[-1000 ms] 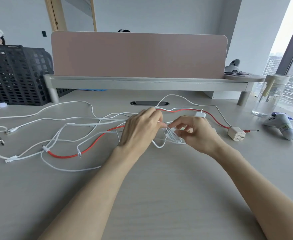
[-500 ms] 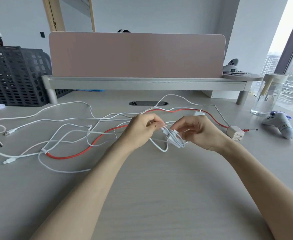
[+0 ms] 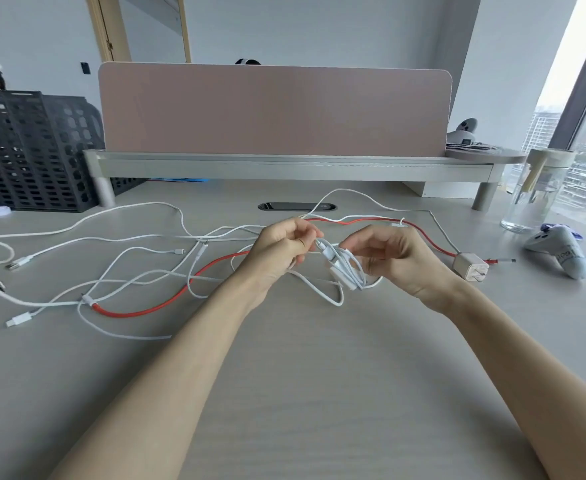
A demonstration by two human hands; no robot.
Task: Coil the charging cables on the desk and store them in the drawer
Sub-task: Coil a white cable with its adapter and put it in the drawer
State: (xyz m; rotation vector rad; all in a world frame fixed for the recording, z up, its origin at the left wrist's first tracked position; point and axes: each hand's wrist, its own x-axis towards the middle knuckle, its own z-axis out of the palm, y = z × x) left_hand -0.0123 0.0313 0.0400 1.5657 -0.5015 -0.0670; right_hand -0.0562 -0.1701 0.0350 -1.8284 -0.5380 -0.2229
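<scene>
Right hand (image 3: 392,258) grips white cable coil (image 3: 345,268); left hand (image 3: 281,249) pinches its connector end, above desk (image 3: 302,393).

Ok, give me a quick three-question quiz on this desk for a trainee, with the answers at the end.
1. True or false: the red cable is already coiled.
2. What lies on the desk just beyond the right hand, toward the window? A) a charger plug B) a phone C) a stapler
3. Which item do the left hand and the right hand both hold?
Key: 1. False, it lies loose among the other cables. 2. A. 3. The partly coiled white cable.
</scene>
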